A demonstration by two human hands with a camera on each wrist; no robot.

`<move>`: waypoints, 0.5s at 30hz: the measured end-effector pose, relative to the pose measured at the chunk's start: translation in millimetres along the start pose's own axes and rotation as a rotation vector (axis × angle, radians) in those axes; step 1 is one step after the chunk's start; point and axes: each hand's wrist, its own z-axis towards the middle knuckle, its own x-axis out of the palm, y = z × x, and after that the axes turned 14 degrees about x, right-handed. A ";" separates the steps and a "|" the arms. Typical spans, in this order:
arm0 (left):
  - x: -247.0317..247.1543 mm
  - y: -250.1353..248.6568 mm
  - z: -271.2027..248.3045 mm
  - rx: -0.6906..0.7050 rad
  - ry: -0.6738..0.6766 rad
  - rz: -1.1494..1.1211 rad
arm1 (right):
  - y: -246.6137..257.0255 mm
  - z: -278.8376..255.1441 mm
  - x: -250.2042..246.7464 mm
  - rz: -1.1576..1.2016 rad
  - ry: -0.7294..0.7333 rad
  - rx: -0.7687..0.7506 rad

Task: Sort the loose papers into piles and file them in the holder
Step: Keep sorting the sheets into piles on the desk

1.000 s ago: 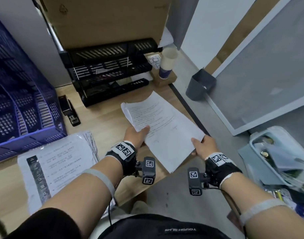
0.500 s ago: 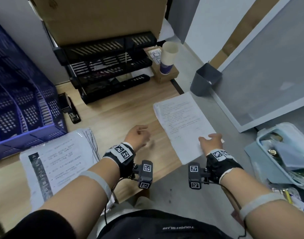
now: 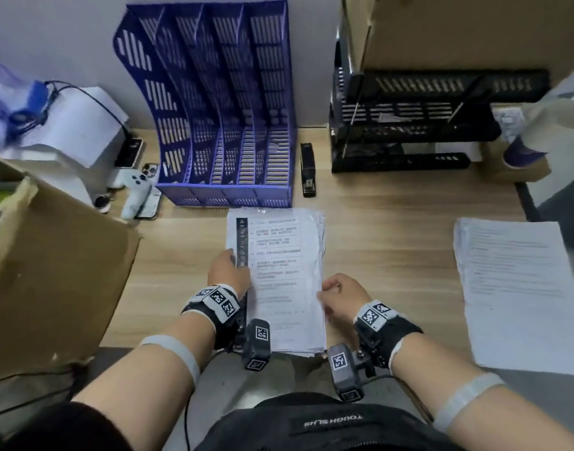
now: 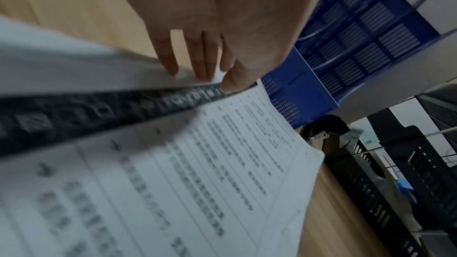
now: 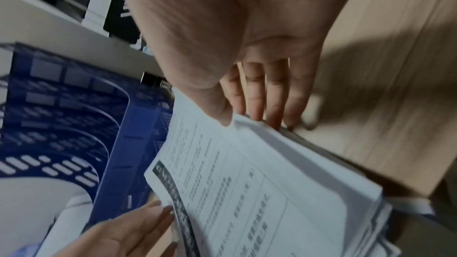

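Observation:
A thick stack of printed papers (image 3: pixel 280 281) with a dark strip down its left margin lies on the wooden desk just in front of the blue slotted file holder (image 3: pixel 220 109). My left hand (image 3: pixel 228 271) pinches the stack's left edge, thumb on top and fingers (image 4: pixel 170 60) under the raised sheets (image 4: pixel 173 173). My right hand (image 3: pixel 341 296) holds the right edge, thumb on the top sheet (image 5: pixel 235 173) and fingers (image 5: pixel 274 105) down along the side. A second pile of white sheets (image 3: pixel 519 288) lies flat at the desk's right end.
A black stapler (image 3: pixel 307 169) sits right of the holder, and a black tiered tray (image 3: pixel 409 118) stands beyond it under a cardboard box. An open cardboard box (image 3: pixel 51 271) crowds the left. Phones and a white controller (image 3: pixel 136 187) lie left of the holder.
Both hands held a sheet at the desk's right end; the left let go, the right laid it down. Now both hands are on the stack in front of the blue holder.

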 end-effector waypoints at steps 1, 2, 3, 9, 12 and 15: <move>-2.4 4.8 -0.9 0.008 0.016 -0.027 | 2.0 2.3 4.1 -0.064 -0.066 -0.009; -4.5 8.3 -0.5 0.017 0.026 -0.050 | 4.7 3.2 7.7 -0.096 -0.121 -0.011; -6.7 11.4 0.7 0.022 0.048 -0.059 | 6.7 3.9 10.5 -0.105 -0.159 -0.011; -4.1 16.9 13.5 0.133 0.213 -0.113 | 11.8 -0.5 14.7 -0.145 -0.319 -0.009; -0.9 16.7 18.4 0.174 0.236 -0.198 | 7.3 -2.3 7.6 -0.086 -0.350 0.008; -2.0 17.0 25.8 0.219 0.137 -0.081 | 3.2 -6.9 -5.2 0.016 -0.391 0.076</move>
